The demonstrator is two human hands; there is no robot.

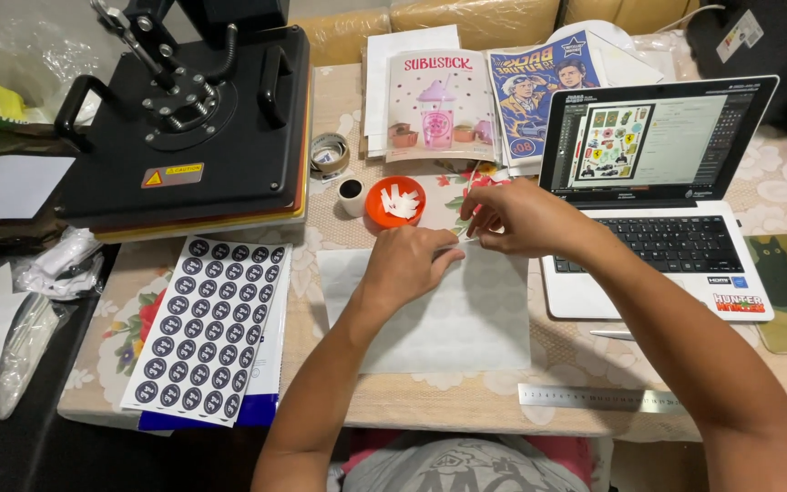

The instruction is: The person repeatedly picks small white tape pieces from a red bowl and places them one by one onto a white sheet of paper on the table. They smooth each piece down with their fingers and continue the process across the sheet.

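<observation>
My left hand (409,260) rests fisted on a white sheet of paper (448,319) lying on the table, its fingers curled at the sheet's far edge. My right hand (516,219) meets it there, fingertips pinching something small and thin at the same edge; what it is I cannot make out. Just beyond the hands stands a small orange bowl (395,202) with white scraps inside.
A black heat press (184,118) fills the far left. A sheet of round dark stickers (207,323) lies front left. An open laptop (658,191) sits at right, printed sheets (439,105) behind, a tape roll (328,153), a small white cup (351,195), a metal ruler (594,398) near the front edge.
</observation>
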